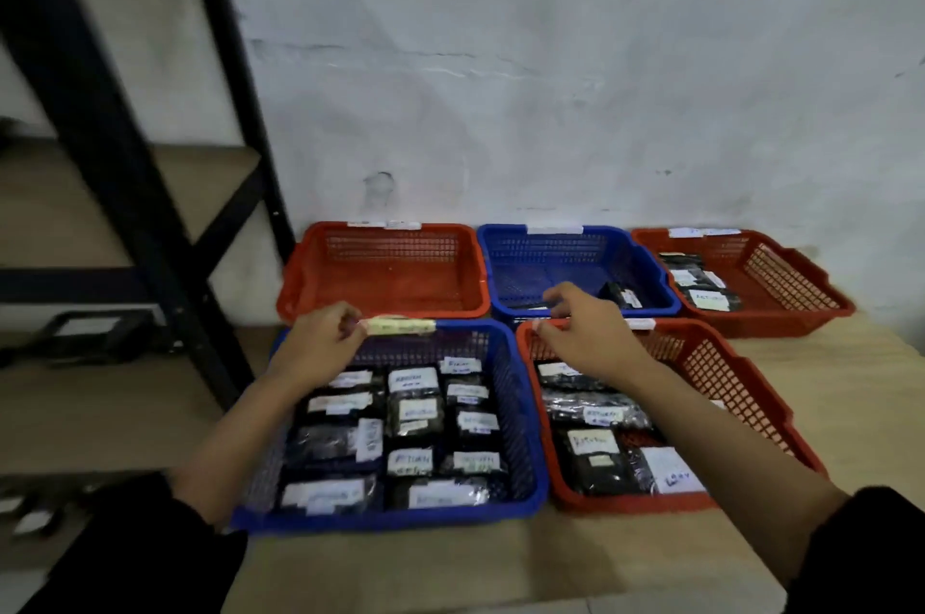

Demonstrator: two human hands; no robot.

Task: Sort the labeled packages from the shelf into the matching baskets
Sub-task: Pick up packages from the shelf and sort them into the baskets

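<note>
Five plastic baskets stand on a wooden surface. The near blue basket [523, 418] holds several black packages with white labels [413, 383]. The near red basket [731, 363] holds a few more [593, 450]. At the back, the left red basket [385, 233] looks empty, the blue basket [505, 243] holds one package [622, 295], and the right red basket [806, 263] holds a small stack [701, 285]. My left hand [323, 340] pinches the left end of the yellowish label strip [400, 326] on the near blue basket's far rim. My right hand [585, 330] hovers over the near red basket's far rim, fingers loosely curled, holding nothing visible.
A black metal shelf frame [105, 152] with wooden boards stands at the left. A dark labeled package [90, 333] lies on a low shelf board, and more small packages [30, 516] show at the bottom left. A white wall rises right behind the baskets.
</note>
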